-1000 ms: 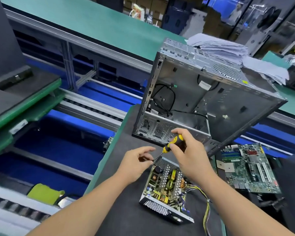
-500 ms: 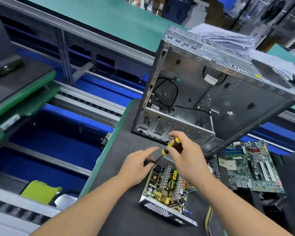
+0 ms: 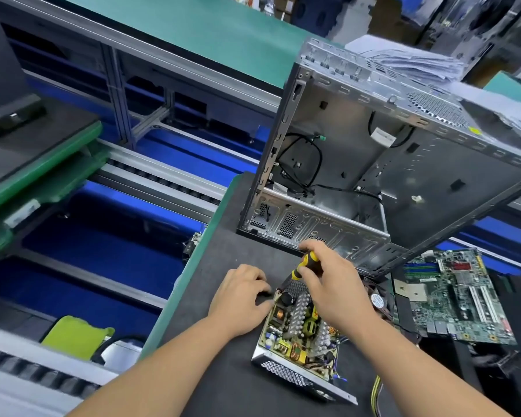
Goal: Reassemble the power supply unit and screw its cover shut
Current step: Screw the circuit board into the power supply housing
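Head cam: the power supply unit (image 3: 298, 338) sits open on the dark table (image 3: 223, 371) near its left edge, circuit board up, long axis running from the near perforated end away toward the empty computer case (image 3: 373, 164) standing behind it. Right hand (image 3: 334, 284) is wrapped around the yellow-black screwdriver (image 3: 306, 264), shaft slanting down-left to the unit's far left corner. Left hand (image 3: 241, 299) has its fingers curled at that same corner; can't tell if it's pinching anything. A motherboard (image 3: 454, 296) lies flat off to the right, toward the table's right edge.
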